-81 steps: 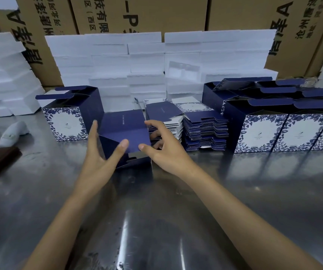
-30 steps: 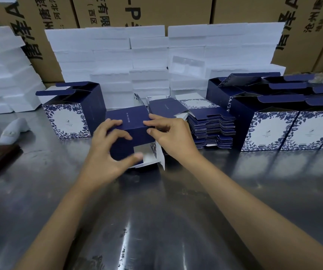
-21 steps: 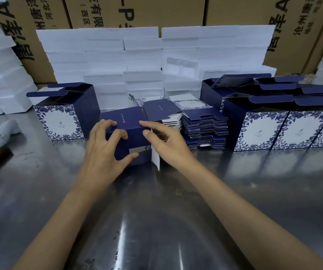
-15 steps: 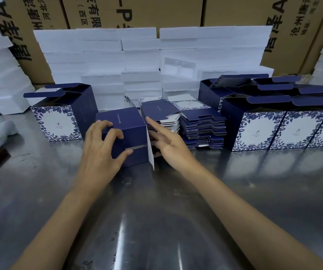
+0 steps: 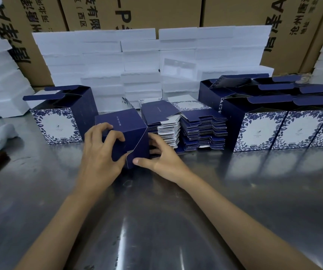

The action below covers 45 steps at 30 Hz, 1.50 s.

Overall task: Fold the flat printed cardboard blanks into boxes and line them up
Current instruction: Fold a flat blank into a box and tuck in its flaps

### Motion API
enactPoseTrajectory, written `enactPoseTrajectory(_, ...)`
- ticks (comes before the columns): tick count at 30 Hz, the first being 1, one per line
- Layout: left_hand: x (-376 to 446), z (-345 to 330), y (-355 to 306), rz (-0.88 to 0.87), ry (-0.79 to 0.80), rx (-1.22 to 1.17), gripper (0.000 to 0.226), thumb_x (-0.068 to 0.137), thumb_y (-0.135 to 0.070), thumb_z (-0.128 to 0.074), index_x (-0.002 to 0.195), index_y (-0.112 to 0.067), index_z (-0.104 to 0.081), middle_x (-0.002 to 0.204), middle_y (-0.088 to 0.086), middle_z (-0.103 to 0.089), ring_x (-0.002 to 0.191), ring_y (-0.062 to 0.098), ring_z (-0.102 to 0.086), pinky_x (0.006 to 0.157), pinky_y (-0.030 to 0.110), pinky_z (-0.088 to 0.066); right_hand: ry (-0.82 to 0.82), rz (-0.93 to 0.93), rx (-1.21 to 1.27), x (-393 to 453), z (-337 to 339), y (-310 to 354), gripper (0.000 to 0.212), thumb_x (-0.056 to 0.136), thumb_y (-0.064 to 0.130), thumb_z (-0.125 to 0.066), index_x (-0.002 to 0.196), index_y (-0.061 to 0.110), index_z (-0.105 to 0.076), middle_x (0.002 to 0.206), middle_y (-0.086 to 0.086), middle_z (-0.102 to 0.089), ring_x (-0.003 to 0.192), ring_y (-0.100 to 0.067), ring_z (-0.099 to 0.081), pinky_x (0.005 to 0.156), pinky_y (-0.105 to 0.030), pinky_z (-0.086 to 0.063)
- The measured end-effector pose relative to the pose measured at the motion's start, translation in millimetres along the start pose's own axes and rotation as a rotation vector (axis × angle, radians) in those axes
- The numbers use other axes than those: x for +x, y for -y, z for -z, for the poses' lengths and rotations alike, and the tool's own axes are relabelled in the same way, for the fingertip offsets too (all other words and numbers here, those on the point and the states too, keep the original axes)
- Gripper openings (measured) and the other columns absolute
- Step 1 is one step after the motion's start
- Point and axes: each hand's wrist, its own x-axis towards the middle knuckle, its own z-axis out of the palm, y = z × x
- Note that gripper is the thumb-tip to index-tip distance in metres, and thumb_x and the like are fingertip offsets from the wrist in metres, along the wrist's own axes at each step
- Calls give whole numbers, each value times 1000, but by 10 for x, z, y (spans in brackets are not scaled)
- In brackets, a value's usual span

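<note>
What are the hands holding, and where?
A half-folded dark blue cardboard box: left hand grips its near face, right hand presses the end flap.

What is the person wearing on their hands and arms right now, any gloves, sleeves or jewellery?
Nothing is visible. The left hand and right hand are both bare, with no gloves, rings or tape showing. Both forearms are uncovered down to the frame's lower edge: no sleeve, watch or wristband is in view. Fingernails look short and unpainted.
</note>
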Motion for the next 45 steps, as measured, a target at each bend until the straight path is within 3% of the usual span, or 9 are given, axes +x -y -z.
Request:
enactPoseTrajectory(3, 16, -3, 2, 0, 4, -39, 55, 68, -4, -85, 114, -10, -55, 128, 11, -47, 121, 32, -41, 96, 39, -41, -36, 5, -24, -11, -66, -18, 76, 76, 34, -89, 136, 44, -43, 123, 26, -57, 113, 0, -59, 89, -18, -53)
enactPoseTrajectory(6, 7, 22, 18, 57, -20, -158, 68, 71, -1, -83, 127, -16, -49, 125, -6, -43, 120, 22, -43, 97, 32, -40, -118, 6, -37, -35, -164, 10, 69, 72, 38, -90, 115, 62, -42, 110, 41, -57, 106, 13, -58, 82, -10, -51)
enactPoseTrajectory(11, -38, 46, 70, 79, -28, -236, 64, 78, 6, -76, 132, -19, -54, 135, -15, -40, 131, -3, -37, 110, 15, -31, -270, 24, -108, 18, -326, 12, 73, 73, 41, -88, 132, 34, -45, 130, 13, -60, 118, -8, -59, 98, -38, -55)
enactPoseTrajectory(15, -73, 49, 20, 230, -78, -357, 57, 79, 6, -75, 124, -27, -60, 156, -2, -30, 130, -26, -22, 100, -5, -24, -360, -2, -196, 22, -458, 71, 72, 78, 42, -84, 134, 29, -41, 136, 8, -55, 125, -17, -54, 102, -43, -51)
enactPoseTrajectory(21, -70, 95, -5, 365, -46, -628, 60, 82, 12, -69, 121, -33, -59, 140, -2, -55, 127, 12, -56, 106, 43, -49, -462, -22, -324, 54, -568, 112, 58, 83, 42, -79, 122, 26, -40, 129, 6, -55, 120, -22, -54, 97, -43, -50)
enactPoseTrajectory(26, -76, 97, 8, 390, -38, -670, 57, 84, 12, -66, 124, -29, -60, 132, -2, -61, 122, 18, -58, 102, 51, -50, -526, -34, -425, 79, -623, 124, 53, 86, 44, -75, 118, 23, -38, 127, 3, -55, 115, -25, -56, 88, -40, -50)
enactPoseTrajectory(34, -73, 92, -1, 390, -60, -707, 59, 84, 14, -66, 124, -28, -60, 132, -1, -60, 120, 16, -60, 103, 48, -50, -571, -60, -471, 118, -640, 118, 56, 83, 49, -76, 115, 24, -38, 122, 5, -58, 112, -23, -58, 81, -37, -50)
enactPoseTrajectory(41, -43, 100, -2, 538, -144, -815, 43, 98, -35, -60, 140, -34, -51, 120, -29, -61, 115, -13, -55, 86, 3, -44, -539, -87, -445, 96, -571, 110, 64, 77, 56, -80, 117, 25, -40, 124, 7, -59, 114, -22, -60, 88, -40, -51)
enactPoseTrajectory(45, -55, 74, 63, 584, -146, -876, 32, 102, -43, -53, 132, -36, -60, 117, -30, -66, 109, -12, -60, 90, 14, -46, -521, -91, -428, 88, -555, 126, 67, 76, 58, -79, 120, 24, -41, 128, 7, -58, 117, -22, -59, 90, -41, -52)
